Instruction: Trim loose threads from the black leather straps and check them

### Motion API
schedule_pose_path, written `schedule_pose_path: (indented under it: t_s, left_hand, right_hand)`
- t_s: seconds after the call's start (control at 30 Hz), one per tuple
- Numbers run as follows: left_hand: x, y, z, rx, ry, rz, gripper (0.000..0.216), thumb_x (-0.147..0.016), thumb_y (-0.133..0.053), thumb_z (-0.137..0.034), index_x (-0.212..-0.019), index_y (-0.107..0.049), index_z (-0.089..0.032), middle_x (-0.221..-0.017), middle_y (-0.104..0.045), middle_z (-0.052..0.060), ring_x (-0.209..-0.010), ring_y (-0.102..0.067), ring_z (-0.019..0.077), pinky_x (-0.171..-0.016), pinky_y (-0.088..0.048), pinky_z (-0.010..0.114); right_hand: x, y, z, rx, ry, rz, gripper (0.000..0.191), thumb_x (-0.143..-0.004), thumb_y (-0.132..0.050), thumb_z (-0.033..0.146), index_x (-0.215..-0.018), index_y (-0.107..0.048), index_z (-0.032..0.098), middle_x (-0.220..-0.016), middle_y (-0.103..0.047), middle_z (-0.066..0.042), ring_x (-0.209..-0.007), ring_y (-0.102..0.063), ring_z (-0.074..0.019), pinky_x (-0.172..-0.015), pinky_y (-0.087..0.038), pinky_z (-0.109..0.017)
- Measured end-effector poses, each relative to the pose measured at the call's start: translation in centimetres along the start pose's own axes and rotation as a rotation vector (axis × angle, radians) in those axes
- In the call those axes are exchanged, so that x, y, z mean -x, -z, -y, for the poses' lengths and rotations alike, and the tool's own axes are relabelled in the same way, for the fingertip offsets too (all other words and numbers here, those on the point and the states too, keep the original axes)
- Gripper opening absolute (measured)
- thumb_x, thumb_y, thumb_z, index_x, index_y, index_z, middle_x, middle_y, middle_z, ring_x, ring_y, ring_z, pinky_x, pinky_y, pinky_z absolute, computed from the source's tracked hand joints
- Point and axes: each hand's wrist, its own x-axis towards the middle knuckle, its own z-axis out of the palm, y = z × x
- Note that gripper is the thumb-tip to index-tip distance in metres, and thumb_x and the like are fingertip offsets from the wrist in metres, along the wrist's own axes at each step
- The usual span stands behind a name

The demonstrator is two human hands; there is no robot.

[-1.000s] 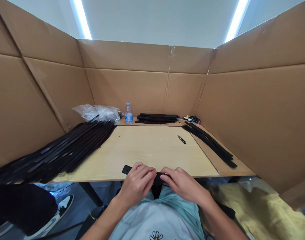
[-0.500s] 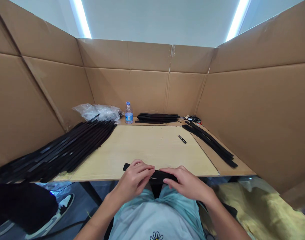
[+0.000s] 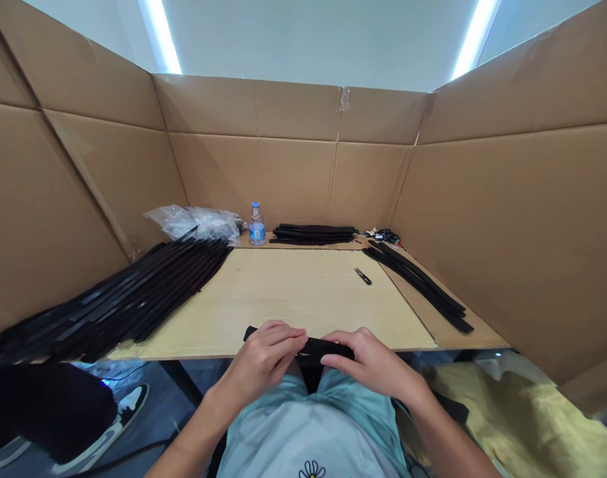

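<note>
A black strip (image 3: 317, 348), which looks like fabric or soft trim, is held across the near edge of the table in front of my lap. My left hand (image 3: 270, 352) closes on its left part, with fingertips and thumb pinched together and a short end sticking out beyond the knuckles. My right hand (image 3: 365, 358) grips the right part between thumb and fingers. Between the two hands a short stretch of the strip shows. Its underside and the parts inside my fingers are hidden.
Many black strips (image 3: 134, 292) lie piled on the left. More black strips (image 3: 313, 234) are stacked at the back, and a few strips (image 3: 417, 282) lie right. Thread snips (image 3: 363, 276), a water bottle (image 3: 257, 226) and plastic bags (image 3: 198, 222) are on the table (image 3: 283, 285). Cardboard walls (image 3: 263, 166) surround it.
My right fingers have shifted slightly along the strip. My left hand keeps its pinch almost unmoved, and the rest of the table looks the same.
</note>
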Motion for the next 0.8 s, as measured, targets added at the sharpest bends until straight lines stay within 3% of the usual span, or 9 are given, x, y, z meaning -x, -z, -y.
schedule_pose_path:
  t_s: [0.07,0.23,0.43,0.57,0.7,0.8]
  left_hand:
    - [-0.1,-0.2,-0.3,-0.024,0.022,-0.023,0.020,-0.088,-0.054,-0.007,-0.103,-0.065,-0.015,-0.090,-0.074,0.008,-0.078,-0.066,0.0183,-0.071,-0.057,0.034]
    - [-0.3,-0.4,-0.9,-0.105,0.068,-0.035,0.015,-0.087,-0.053,-0.008,-0.092,-0.064,-0.016,-0.082,-0.072,0.007,-0.072,-0.064,0.0179,-0.067,-0.054,0.033]
    - [-0.4,-0.3,-1.2,-0.128,0.061,-0.050,0.012,-0.087,-0.054,-0.009,-0.088,-0.064,-0.017,-0.081,-0.071,0.005,-0.070,-0.062,0.0163,-0.067,-0.052,0.031]
    - [-0.4,-0.4,-1.2,-0.117,0.054,-0.056,0.011,-0.086,-0.056,-0.009,-0.086,-0.064,-0.016,-0.081,-0.071,0.005,-0.069,-0.061,0.0157,-0.066,-0.051,0.031]
    - [-0.2,-0.5,-1.1,-0.115,0.034,-0.015,0.012,-0.088,-0.056,-0.011,-0.090,-0.066,-0.016,-0.083,-0.071,0.006,-0.070,-0.063,0.0159,-0.064,-0.052,0.029]
    - [0.0,-0.7,-1.2,-0.112,0.035,0.031,0.014,-0.091,-0.053,-0.013,-0.094,-0.066,-0.016,-0.084,-0.071,0.007,-0.069,-0.065,0.0152,-0.058,-0.052,0.025]
  right_hand:
    - [0.0,-0.1,0.0,0.013,0.005,-0.007,0.036,-0.088,-0.059,0.047,-0.113,-0.067,0.023,-0.108,-0.073,-0.005,-0.098,-0.066,-0.0242,-0.084,-0.048,-0.031]
    - [0.1,-0.1,0.2,0.028,0.015,0.008,0.030,-0.093,-0.052,0.044,-0.109,-0.067,0.023,-0.101,-0.074,-0.004,-0.089,-0.067,-0.0219,-0.080,-0.047,-0.030]
    - [0.3,0.1,0.4,0.034,-0.030,0.020,0.033,-0.085,-0.062,0.049,-0.106,-0.067,0.024,-0.093,-0.074,-0.001,-0.076,-0.066,-0.0193,-0.069,-0.047,-0.027]
    - [0.3,0.2,0.3,0.025,-0.019,0.033,0.036,-0.085,-0.061,0.050,-0.108,-0.066,0.023,-0.098,-0.074,-0.003,-0.083,-0.067,-0.0214,-0.073,-0.048,-0.028]
    - [0.3,0.3,-0.3,0.070,0.010,0.049,0.032,-0.091,-0.054,0.046,-0.112,-0.064,0.025,-0.105,-0.072,-0.004,-0.095,-0.065,-0.0234,-0.081,-0.046,-0.030]
    - [0.3,0.6,-0.6,0.132,0.027,0.079,0.026,-0.094,-0.051,0.043,-0.105,-0.065,0.023,-0.093,-0.073,-0.003,-0.086,-0.066,-0.0221,-0.073,-0.045,-0.028]
